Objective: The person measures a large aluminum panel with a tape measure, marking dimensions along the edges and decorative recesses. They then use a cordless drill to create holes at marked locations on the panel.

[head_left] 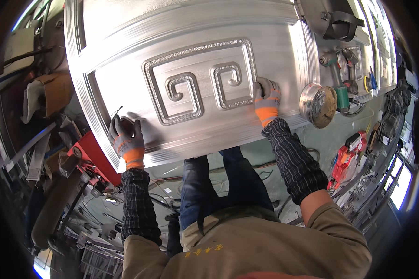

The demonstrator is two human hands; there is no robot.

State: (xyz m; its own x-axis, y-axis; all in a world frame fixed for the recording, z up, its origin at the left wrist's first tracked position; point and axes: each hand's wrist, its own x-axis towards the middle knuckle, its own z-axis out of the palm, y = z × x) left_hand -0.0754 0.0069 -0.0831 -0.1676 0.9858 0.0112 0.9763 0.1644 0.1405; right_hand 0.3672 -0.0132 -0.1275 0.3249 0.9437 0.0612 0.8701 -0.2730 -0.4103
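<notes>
Embossed aluminium door panel (191,69) with twin square-spiral relief fills the view from 9 to 2 o'clock. Left hand (126,139), gloved grey-orange, lies flat near its 8 o'clock corner, gripping nothing; right hand (267,98) presses open-palmed at 3 o'clock. Red toolbox (94,160) sits below left; round polishing disc (317,104) right.

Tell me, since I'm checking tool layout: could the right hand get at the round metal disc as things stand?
Probably yes. The right hand rests flat on the embossed panel, and the disc lies just to its right by the panel's edge. Nothing sits between them; the green drill is beyond the disc.
</notes>
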